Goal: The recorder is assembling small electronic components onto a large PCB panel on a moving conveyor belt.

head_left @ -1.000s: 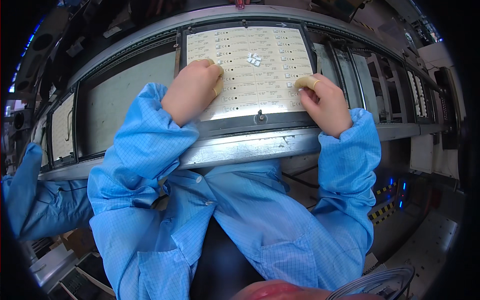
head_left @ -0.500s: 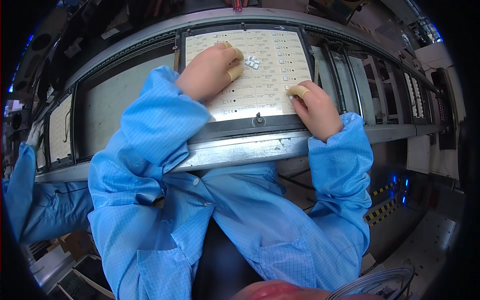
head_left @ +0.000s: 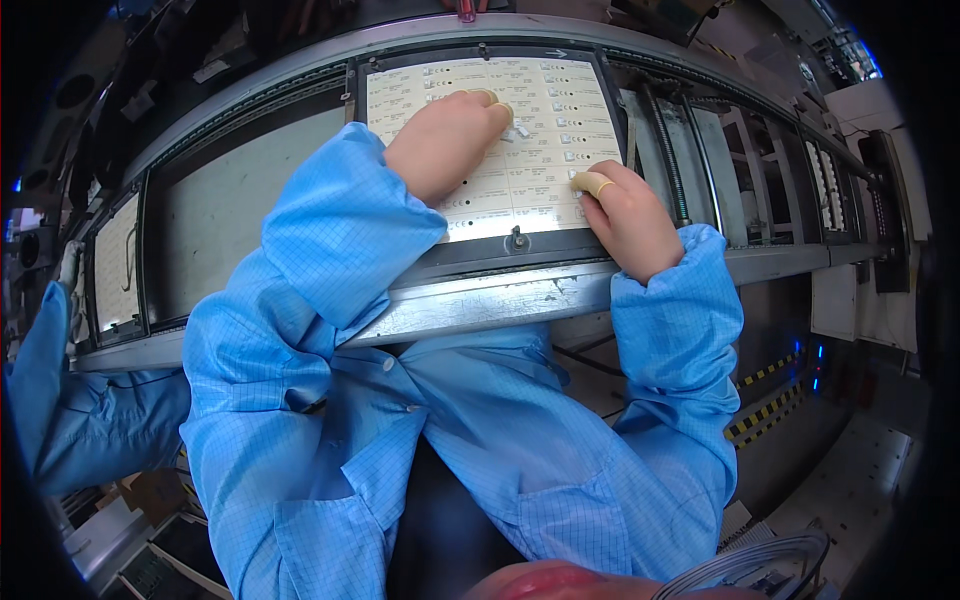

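Observation:
A panel of pale label-printed boards [head_left: 480,222] lies in a dark frame before me. Small white block-shaped parts [head_left: 520,130] sit loose near its middle, partly covered by my left hand [head_left: 450,140]. That hand's fingers are curled down at the pile, with pale finger cots on them; what they pinch is hidden. My right hand [head_left: 635,218], also wearing a finger cot, has its thumb and forefinger closed on a small white part at the panel's lower right. Similar white parts [head_left: 568,140] sit in a column above it, along the right half of the panel.
The frame rests across a conveyor with a metal front rail [head_left: 490,305]. A bare grey plate [head_left: 245,205] spans the left side, and a second framed panel [head_left: 118,265] stands farther left, beside another person's blue sleeve [head_left: 45,350]. Rollers [head_left: 665,150] lie to the right.
My left hand has moved right over the loose white parts and now covers more of them. My right hand stays at nearly the same place on the panel.

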Motion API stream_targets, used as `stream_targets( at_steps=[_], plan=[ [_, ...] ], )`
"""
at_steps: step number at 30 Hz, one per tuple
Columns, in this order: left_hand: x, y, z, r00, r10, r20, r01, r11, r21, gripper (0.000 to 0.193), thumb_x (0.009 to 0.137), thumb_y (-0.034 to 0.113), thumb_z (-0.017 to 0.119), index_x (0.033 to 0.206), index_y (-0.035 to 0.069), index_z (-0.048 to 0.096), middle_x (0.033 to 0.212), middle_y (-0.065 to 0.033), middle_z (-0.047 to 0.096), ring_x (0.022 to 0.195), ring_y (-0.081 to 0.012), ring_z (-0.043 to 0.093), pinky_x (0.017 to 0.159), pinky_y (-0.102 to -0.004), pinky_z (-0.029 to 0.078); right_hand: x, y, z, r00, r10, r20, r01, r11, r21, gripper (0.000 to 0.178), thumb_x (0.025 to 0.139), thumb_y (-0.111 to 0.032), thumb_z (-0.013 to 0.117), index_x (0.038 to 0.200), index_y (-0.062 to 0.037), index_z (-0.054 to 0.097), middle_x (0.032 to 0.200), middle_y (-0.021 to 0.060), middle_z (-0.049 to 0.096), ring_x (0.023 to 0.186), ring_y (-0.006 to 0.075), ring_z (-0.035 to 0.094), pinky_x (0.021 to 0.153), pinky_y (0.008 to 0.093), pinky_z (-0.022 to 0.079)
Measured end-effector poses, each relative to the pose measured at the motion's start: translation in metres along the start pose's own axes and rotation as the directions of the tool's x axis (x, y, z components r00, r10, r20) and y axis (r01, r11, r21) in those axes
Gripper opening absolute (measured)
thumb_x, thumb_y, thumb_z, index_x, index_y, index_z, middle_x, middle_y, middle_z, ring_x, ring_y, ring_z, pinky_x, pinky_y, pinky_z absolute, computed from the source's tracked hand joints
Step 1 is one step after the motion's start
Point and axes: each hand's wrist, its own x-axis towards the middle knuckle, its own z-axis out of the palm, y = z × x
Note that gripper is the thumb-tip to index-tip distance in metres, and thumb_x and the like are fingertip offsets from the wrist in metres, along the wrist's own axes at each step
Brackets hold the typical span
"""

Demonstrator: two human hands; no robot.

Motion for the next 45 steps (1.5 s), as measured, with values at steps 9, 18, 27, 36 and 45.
stream_targets(
  at_steps=[9, 18, 27, 36, 45],
  plan=[
    [-0.012, -0.003, -0.018, 0.998, -0.005, -0.063, -0.003, 0.992, -0.123, 0.017, 0.086, 0.012, 0.054, 0.099, 0.004, 0.06, 0.088, -0.0151, 0.056, 0.084, -0.031, 0.057, 0.074, -0.0361, 0.047, 0.01, -0.002, -0.012, 0.996, -0.064, 0.067, 0.067, 0.997, -0.031, 0.018, 0.08, -0.004, 0.059, 0.097, -0.0017, 0.059, 0.091, 0.0123, 0.057, 0.084, 0.0293, 0.058, 0.074, 0.0349, 0.049],
    [-0.016, -0.005, -0.026, 0.933, -0.343, 0.106, 0.353, 0.826, -0.439, 0.018, 0.089, 0.011, 0.053, 0.101, 0.0, 0.062, 0.079, -0.0088, 0.062, 0.065, -0.0134, 0.055, 0.061, -0.0255, 0.047, 0.071, 0.003, 0.008, 0.99, 0.089, 0.111, -0.069, 0.983, -0.168, 0.019, 0.084, -0.014, 0.059, 0.099, -0.0021, 0.06, 0.089, 0.0121, 0.057, 0.084, 0.0269, 0.059, 0.076, 0.0344, 0.048],
    [-0.038, -0.007, -0.039, 0.875, -0.314, 0.368, 0.483, 0.612, -0.626, 0.02, 0.084, 0.01, 0.061, 0.1, -0.001, 0.063, 0.083, -0.0097, 0.064, 0.072, -0.0121, 0.058, 0.064, -0.0235, 0.048, 0.071, 0.004, 0.009, 0.965, 0.216, 0.147, -0.193, 0.969, -0.155, 0.018, 0.083, -0.015, 0.059, 0.096, -0.0024, 0.061, 0.088, 0.0125, 0.059, 0.082, 0.0272, 0.06, 0.076, 0.0338, 0.048],
    [-0.037, 0.013, -0.036, 0.911, -0.314, 0.268, 0.41, 0.765, -0.497, 0.015, 0.085, 0.005, 0.058, 0.098, 0.0, 0.062, 0.089, -0.0088, 0.063, 0.081, -0.0147, 0.061, 0.075, -0.0256, 0.049, 0.029, 0.026, -0.022, 0.988, 0.156, -0.003, -0.154, 0.98, 0.122, 0.016, 0.082, -0.005, 0.055, 0.096, -0.0041, 0.061, 0.081, 0.01, 0.06, 0.069, 0.0176, 0.059, 0.063, 0.0258, 0.047],
    [-0.035, 0.011, -0.032, 0.867, -0.34, 0.364, 0.483, 0.753, -0.447, 0.016, 0.082, 0.005, 0.062, 0.098, 0.0, 0.064, 0.088, -0.0105, 0.064, 0.079, -0.0154, 0.061, 0.072, -0.0262, 0.05, -0.009, 0.015, -0.029, 0.96, 0.256, -0.114, -0.214, 0.933, 0.29, 0.015, 0.079, 0.0, 0.058, 0.094, 0.0, 0.062, 0.081, 0.0077, 0.06, 0.065, 0.0113, 0.055, 0.059, 0.0221, 0.045]
  ],
)
